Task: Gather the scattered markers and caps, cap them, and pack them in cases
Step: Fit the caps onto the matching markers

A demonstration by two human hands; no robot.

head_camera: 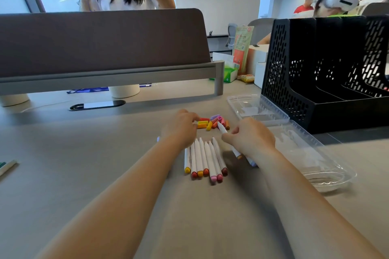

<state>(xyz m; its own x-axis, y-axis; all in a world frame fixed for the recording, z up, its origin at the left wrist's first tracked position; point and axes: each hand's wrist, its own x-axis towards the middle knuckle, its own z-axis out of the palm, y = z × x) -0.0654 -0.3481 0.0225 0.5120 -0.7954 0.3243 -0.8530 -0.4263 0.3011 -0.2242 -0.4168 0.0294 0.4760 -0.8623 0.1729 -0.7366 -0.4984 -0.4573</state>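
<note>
left hand at cap pile, grip unclear | right hand grips marker | marker row between forearms | open case beside right hand

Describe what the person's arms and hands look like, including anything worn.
The left forearm and right forearm are bare along their whole visible length, with no sleeve showing. The left hand and right hand wear no gloves, and no watch, bracelet or ring is visible on either.
</note>
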